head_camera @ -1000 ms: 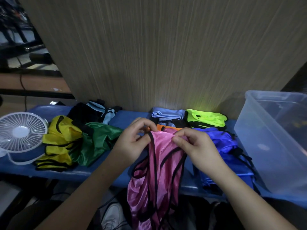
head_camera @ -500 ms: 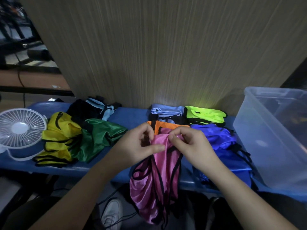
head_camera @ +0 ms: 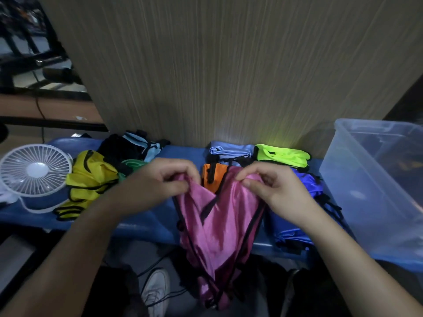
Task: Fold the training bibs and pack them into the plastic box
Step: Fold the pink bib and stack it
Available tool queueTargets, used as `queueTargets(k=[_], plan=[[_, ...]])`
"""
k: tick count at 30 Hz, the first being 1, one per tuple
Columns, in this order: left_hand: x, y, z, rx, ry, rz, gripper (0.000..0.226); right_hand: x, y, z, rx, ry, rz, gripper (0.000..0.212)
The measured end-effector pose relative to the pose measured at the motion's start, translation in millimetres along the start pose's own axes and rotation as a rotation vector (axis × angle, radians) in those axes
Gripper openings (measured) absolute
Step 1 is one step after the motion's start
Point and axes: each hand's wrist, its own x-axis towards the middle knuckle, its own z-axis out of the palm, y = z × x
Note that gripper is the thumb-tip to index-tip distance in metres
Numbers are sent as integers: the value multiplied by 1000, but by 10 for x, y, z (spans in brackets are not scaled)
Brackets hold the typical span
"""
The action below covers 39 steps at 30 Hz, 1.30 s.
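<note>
Both hands are up over the front edge of the blue bench [head_camera: 146,227], each pinching a top corner of the pink bib [head_camera: 212,227]: the left hand [head_camera: 158,181] closed on the left corner, the right hand [head_camera: 277,191] closed on the right. The bib hangs down from them past the bench's front edge, black trim running along its seams, its lower end dangling above the floor near a white shoe [head_camera: 155,291].

Along the bench's back edge, against the wood-grain panel [head_camera: 229,65], lie a light blue bib [head_camera: 231,152] and a neon green bib [head_camera: 281,155], both folded. An orange bib [head_camera: 211,177] sits just behind the pink one, and a royal blue bib [head_camera: 295,223] spreads toward the right. At the left end, a yellow bib [head_camera: 89,181] is heaped beside a white fan [head_camera: 34,172].

The clear plastic box [head_camera: 375,186] stands at the bench's right end, open-topped. A bare strip of bench lies under the left forearm.

I can't make out any writing or labels.
</note>
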Motion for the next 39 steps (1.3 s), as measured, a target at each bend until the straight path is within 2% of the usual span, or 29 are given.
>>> queueTargets(k=[6,8,12,14,17,22,26,29,32,34,37,39], plan=[[-307,95,-240,38,266,140,33,-181,-298,-261,-101,40,-22,24],[-374,106,-307,176,351,160,39,-259,-405,-332,-157,33,-29,26],[-488,238,-439,556,567,68,49,-366,-609,-505,-264,68,-88,37],[-557,316,-507,586,618,33,52,-394,-675,-598,-273,108,-75,43],[-656,421,-549,651,658,-51,53,-408,-750,-679,-201,135,-39,47],[-714,519,-512,740,729,-237,26,-380,-831,-683,-145,194,4,48],[-689,492,-533,763,648,-306,15,-386,-914,-623,-65,204,91,41],[-652,406,-501,689,582,-312,6,-382,-925,-545,-13,196,178,38],[-665,296,-469,649,510,-331,27,-379,-929,-452,4,178,248,39],[-657,241,-437,744,533,-265,38,-400,-967,-386,47,140,283,38],[-602,292,-370,882,609,-145,32,-455,-1043,-305,173,55,343,40],[-550,379,-332,772,603,-138,34,-480,-1053,-268,142,-2,334,49]])
